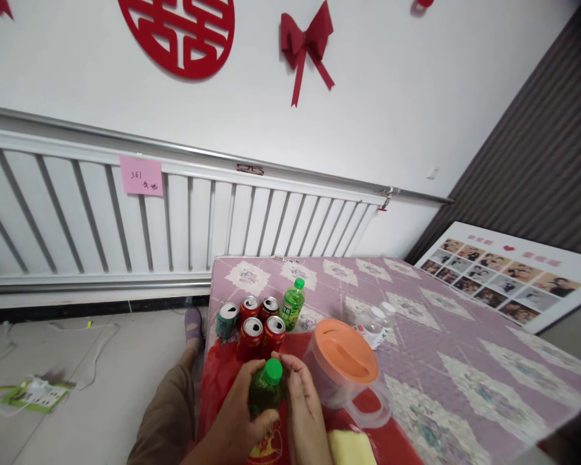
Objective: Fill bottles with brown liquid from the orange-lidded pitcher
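A green-capped plastic drink bottle stands upright in front of me, close to the camera. My left hand wraps round its left side, the thumb across the front. On the other side my right hand is cupped against the bottle, its fingers reaching toward the back. Just beyond my hands are several opened drink cans: red cans and one green can. A second green bottle with its cap on stands behind them to the right. The lower part of the held bottle is partly hidden by my fingers.
Right of my hands is a clear pitcher with an orange lid. Near it are a yellow block, likely a sponge, and clear bottles. A patterned cloth and red sheet cover the table. A radiator lines the wall.
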A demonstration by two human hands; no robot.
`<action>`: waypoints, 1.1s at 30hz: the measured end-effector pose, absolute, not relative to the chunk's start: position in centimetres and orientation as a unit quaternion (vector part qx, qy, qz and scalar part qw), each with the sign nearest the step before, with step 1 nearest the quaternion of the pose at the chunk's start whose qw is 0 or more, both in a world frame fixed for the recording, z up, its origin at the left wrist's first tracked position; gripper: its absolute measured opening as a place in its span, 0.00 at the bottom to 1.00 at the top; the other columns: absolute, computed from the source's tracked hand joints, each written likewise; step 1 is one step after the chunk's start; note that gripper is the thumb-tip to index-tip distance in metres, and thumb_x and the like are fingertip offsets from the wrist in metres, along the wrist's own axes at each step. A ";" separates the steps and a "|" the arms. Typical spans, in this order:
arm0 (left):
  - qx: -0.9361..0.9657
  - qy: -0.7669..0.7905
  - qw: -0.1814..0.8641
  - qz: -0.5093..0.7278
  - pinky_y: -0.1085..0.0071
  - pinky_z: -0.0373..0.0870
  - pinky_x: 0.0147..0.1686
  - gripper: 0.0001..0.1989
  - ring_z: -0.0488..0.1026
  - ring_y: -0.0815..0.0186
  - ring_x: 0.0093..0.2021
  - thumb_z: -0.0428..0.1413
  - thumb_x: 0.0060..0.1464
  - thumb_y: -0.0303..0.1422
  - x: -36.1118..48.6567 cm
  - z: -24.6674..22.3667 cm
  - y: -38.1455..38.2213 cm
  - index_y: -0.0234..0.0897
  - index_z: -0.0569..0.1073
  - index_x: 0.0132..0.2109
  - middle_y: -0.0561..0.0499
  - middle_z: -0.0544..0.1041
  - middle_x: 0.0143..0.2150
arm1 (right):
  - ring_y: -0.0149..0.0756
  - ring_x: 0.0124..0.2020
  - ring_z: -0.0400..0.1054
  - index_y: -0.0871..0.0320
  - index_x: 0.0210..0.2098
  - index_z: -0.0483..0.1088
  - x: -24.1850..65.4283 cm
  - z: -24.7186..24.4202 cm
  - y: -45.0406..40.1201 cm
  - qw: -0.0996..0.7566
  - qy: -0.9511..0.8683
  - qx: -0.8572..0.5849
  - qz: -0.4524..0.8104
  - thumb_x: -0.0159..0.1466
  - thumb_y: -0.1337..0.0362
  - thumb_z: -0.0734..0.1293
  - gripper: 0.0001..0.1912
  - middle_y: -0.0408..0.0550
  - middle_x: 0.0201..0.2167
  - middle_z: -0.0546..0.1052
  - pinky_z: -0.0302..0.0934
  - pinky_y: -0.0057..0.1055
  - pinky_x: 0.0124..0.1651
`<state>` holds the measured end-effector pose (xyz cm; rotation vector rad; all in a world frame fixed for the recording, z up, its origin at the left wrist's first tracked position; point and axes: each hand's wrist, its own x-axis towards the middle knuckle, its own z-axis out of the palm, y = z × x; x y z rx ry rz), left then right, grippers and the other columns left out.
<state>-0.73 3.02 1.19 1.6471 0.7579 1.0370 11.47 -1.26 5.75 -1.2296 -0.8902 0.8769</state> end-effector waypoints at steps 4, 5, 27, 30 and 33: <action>0.680 0.300 0.504 0.439 0.54 0.61 0.60 0.36 0.64 0.52 0.59 0.56 0.41 0.20 -0.8 0.7 3.2 0.40 0.60 0.59 0.43 0.67 0.60 | 0.41 0.61 0.60 0.48 0.56 0.66 11.6 6.9 -1.0 0.587 -0.442 -0.527 0.427 0.64 0.49 0.63 0.23 0.48 0.59 0.70 0.52 0.40 0.63; 0.679 0.299 0.504 0.442 0.54 0.61 0.60 0.36 0.64 0.52 0.60 0.56 0.41 0.20 -0.8 0.6 3.2 0.40 0.60 0.59 0.42 0.66 0.60 | 0.40 0.61 0.61 0.48 0.56 0.67 11.6 7.1 -0.9 0.571 -0.459 -0.525 0.434 0.64 0.50 0.63 0.22 0.48 0.58 0.70 0.52 0.39 0.63; 0.680 0.295 0.515 0.431 0.57 0.65 0.57 0.32 0.68 0.54 0.56 0.56 0.45 0.22 -0.7 0.8 3.1 0.39 0.60 0.58 0.42 0.69 0.57 | 0.45 0.55 0.67 0.50 0.50 0.71 11.7 5.7 -1.4 0.608 -0.445 -0.511 0.414 0.58 0.54 0.68 0.21 0.50 0.53 0.74 0.59 0.41 0.59; 0.680 0.325 0.503 0.423 0.54 0.62 0.59 0.34 0.66 0.52 0.57 0.56 0.41 0.20 -0.8 0.6 3.1 0.39 0.60 0.58 0.42 0.68 0.57 | 0.44 0.54 0.68 0.51 0.37 0.75 12.2 4.6 -1.7 0.657 -0.404 -0.519 0.368 0.62 0.48 0.64 0.15 0.49 0.50 0.76 0.61 0.41 0.57; 0.682 0.334 0.497 0.420 0.54 0.62 0.59 0.34 0.66 0.52 0.58 0.56 0.41 0.21 -0.9 0.5 3.1 0.40 0.60 0.58 0.43 0.68 0.58 | 0.45 0.56 0.66 0.50 0.40 0.74 12.2 4.4 -1.9 0.660 -0.387 -0.537 0.355 0.65 0.45 0.59 0.19 0.49 0.52 0.74 0.57 0.44 0.60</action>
